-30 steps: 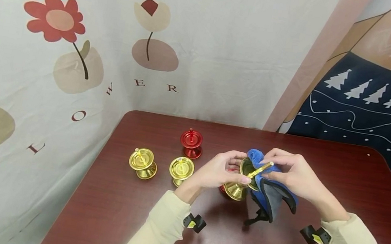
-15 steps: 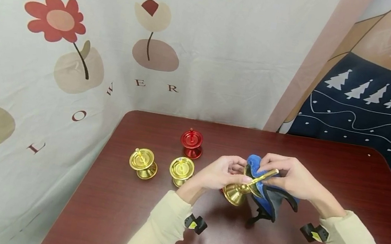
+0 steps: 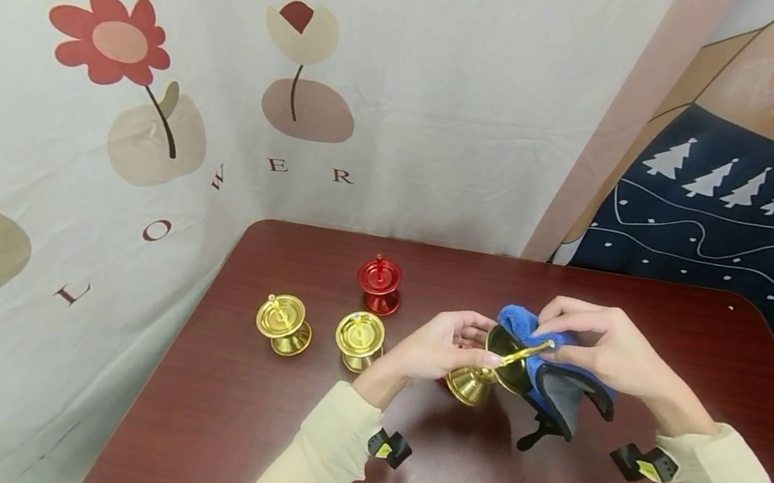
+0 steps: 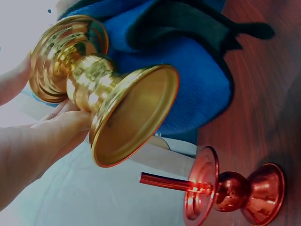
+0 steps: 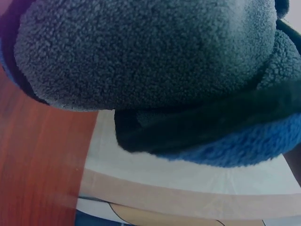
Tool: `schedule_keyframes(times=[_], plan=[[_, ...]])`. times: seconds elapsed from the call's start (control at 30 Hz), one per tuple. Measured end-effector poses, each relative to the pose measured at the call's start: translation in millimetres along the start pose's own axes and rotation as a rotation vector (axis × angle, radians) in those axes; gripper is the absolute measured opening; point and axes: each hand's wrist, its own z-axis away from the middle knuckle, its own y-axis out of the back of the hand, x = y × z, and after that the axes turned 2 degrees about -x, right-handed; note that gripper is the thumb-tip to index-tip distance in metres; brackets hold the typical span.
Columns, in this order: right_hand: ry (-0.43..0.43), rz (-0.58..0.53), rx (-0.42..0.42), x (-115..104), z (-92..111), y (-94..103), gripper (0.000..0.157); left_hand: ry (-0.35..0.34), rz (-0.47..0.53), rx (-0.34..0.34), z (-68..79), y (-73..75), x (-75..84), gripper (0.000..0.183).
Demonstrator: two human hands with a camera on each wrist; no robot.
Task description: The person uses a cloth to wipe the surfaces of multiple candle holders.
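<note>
My left hand [image 3: 442, 348] grips a gold candlestick [image 3: 470, 386], held tilted above the table with its dish and spike facing right. A blue and grey cloth [image 3: 552, 391] with dark edging is pinched in my right hand [image 3: 599, 348] and lies against the dish's far rim. In the left wrist view, the gold candlestick [image 4: 91, 82] shows its hollow base, with the cloth [image 4: 178, 80] behind it. The cloth [image 5: 141, 56] fills most of the right wrist view and hides the right fingers. A red candlestick [image 4: 230, 190] stands near the left hand, mostly hidden in the head view.
Two gold candlesticks, one at the left [image 3: 284, 325] and one nearer the left wrist [image 3: 360, 339], stand upright on the dark red table [image 3: 238, 436]. Behind them stands another red candlestick [image 3: 379, 284]. A printed curtain [image 3: 443, 116] hangs along the table's back.
The right hand and cloth have shifted right and slightly up over the last half second. The candlestick in my left hand has moved a little to the right.
</note>
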Motion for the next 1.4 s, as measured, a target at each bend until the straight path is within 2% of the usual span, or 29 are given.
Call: schedule_keyframes(times=[0.13,0.27,0.37,0.43,0.73,1.1,1.23,1.3,1.4], plan=[[-0.127,0.079,0.103,-9,3,2.8,0.027,-0.039,0.007,0.059,0.5,-1.9,-5.8,0.040],[-0.264,0.094,0.218,-15,5,-0.4,0.018,-0.087,0.045,0.193,0.9,-5.8,-12.1,0.049],[-0.315,0.069,0.274,-16,5,-7.2,0.015,-0.126,0.075,0.289,-0.9,-10.4,-15.3,0.057],[-0.321,0.058,0.285,-15,4,-13.2,0.015,-0.146,0.086,0.315,-3.1,-13.8,-16.3,0.060],[-0.315,0.020,0.259,-2,3,-33.2,0.015,-0.164,0.094,0.326,-5.9,-23.2,-18.8,0.056],[-0.351,0.139,0.258,3,4,-42.1,0.017,-0.202,0.078,0.295,-1.0,-24.8,-25.2,0.057],[-0.346,0.190,0.262,2,4,-45.8,0.016,-0.193,0.015,0.246,0.0,-21.4,-26.7,0.057],[-0.334,0.207,0.250,3,4,-45.4,0.015,-0.186,-0.029,0.198,0.1,-17.7,-26.7,0.056],[-0.265,0.224,0.205,7,3,-41.5,0.019,-0.166,-0.088,0.111,0.2,-10.7,-24.6,0.055]])
